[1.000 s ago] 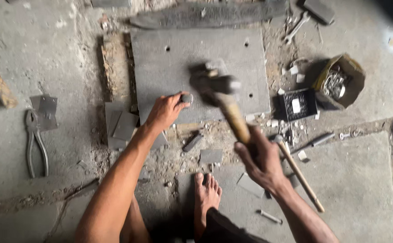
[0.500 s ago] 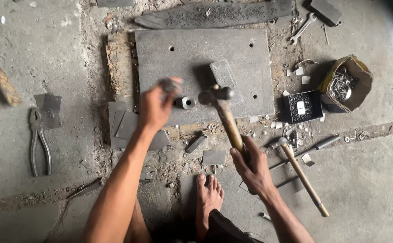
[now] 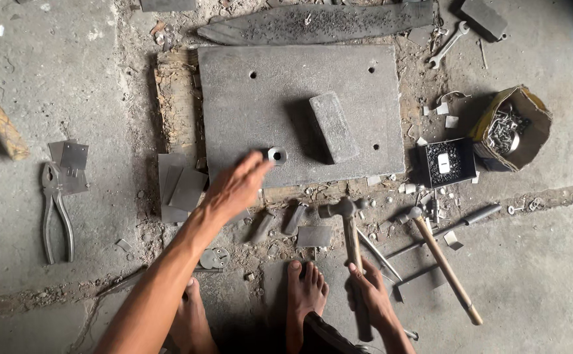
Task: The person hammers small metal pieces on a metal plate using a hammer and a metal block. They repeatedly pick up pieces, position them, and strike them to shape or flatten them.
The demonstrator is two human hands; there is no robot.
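From the head view, we are reaching our left hand [image 3: 234, 190] out with its fingers spread open, just short of a small metal ring [image 3: 276, 155] lying near the front edge of the grey steel plate [image 3: 260, 98] on the floor. Our right hand [image 3: 372, 295] is wrapping its fingers closed around the wooden handle of a hammer [image 3: 349, 226], its head resting low beside our bare foot [image 3: 305, 295]. A rectangular metal block [image 3: 334, 126] is lying on the plate, right of the ring.
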